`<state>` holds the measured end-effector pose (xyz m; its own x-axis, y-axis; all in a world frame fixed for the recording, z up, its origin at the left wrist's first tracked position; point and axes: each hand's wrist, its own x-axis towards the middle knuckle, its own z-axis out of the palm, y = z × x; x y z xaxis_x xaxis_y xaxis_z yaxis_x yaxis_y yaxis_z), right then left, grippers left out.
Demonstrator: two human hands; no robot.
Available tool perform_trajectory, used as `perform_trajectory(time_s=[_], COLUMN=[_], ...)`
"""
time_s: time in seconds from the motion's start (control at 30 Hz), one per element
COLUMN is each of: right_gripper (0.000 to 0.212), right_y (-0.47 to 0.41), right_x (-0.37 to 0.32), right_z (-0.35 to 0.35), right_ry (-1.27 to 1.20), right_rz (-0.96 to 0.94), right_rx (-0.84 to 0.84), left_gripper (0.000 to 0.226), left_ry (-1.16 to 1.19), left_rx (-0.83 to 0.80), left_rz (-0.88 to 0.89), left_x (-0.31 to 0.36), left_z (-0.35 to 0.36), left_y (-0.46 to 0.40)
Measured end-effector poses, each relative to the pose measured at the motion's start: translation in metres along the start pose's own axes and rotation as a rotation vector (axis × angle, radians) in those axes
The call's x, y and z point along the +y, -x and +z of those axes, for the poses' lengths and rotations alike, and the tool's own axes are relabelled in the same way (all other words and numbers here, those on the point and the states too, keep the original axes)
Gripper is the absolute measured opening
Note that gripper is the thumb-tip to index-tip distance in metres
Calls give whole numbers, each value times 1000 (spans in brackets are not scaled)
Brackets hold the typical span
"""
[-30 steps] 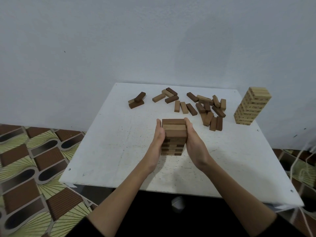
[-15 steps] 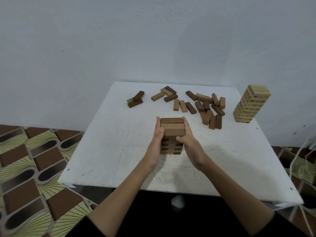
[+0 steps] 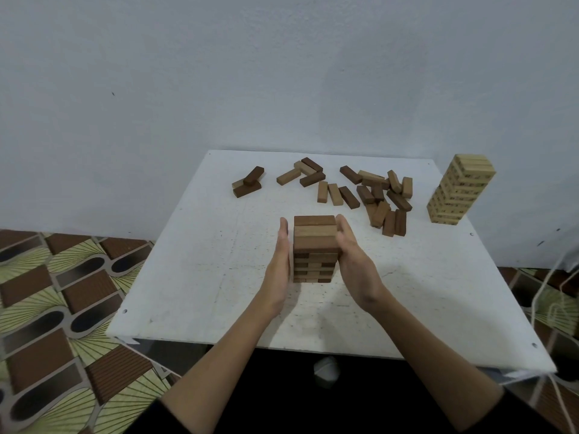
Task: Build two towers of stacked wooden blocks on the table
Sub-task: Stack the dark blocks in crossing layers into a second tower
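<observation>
left hand (image 3: pixel 279 264) flat, fingers straight beside dark tower (image 3: pixel 315 249), contact unclear | right hand (image 3: pixel 352 256) cupped against its right face | tower mid-frame on counter (image 3: pixel 200 277) | loose blocks (image 3: pixel 360 191) above; pale tower (image 3: pixel 459 187) upper right | squaring: press evenly, gently.

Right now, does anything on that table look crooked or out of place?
Yes. The pale tower at the far right corner looks tilted leftward, though the wide lens may exaggerate it. The loose blocks lie scattered, some overlapping. The mixed-colour tower between the hands looks straight.
</observation>
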<state>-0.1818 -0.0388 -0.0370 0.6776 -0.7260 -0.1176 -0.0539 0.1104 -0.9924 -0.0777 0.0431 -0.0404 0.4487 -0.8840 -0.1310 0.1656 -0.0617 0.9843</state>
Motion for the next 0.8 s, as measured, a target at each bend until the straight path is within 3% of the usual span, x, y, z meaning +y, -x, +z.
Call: perform_trajectory(time_s=[0.1, 0.17, 0.2, 0.3, 0.37, 0.6, 0.7, 0.8], right_gripper=[95, 106, 100, 66, 58, 57, 57, 71], right_y=[-3, -3, -2, -2, -1, -4, -4, -4], right_x=[6, 11, 13, 18, 19, 20, 19, 18], right_z=[0, 1, 1, -1, 0, 6, 5, 3], right_ry=[8, 29, 21, -18, -31, -17, 20, 5], right_rz=[80, 130, 134, 91, 98, 104, 85, 76], right_rx=[62, 72, 77, 72, 57, 31, 42, 72], left_gripper=[80, 90, 92, 87, 78, 62, 72, 78], left_ry=[13, 24, 27, 8, 11, -18, -30, 16], left_rx=[4, -4, -31, -55, -63, -50, -37, -5], left_rz=[-58, -78, -77, -66, -58, -68, -53, -75], left_x=[-7, -13, -15, -20, -20, -16, -16, -10], left_z=[-6, -8, -8, -6, -4, 0, -1, -2], left_y=[-2, -3, -3, -3, -3, 0, 1, 2])
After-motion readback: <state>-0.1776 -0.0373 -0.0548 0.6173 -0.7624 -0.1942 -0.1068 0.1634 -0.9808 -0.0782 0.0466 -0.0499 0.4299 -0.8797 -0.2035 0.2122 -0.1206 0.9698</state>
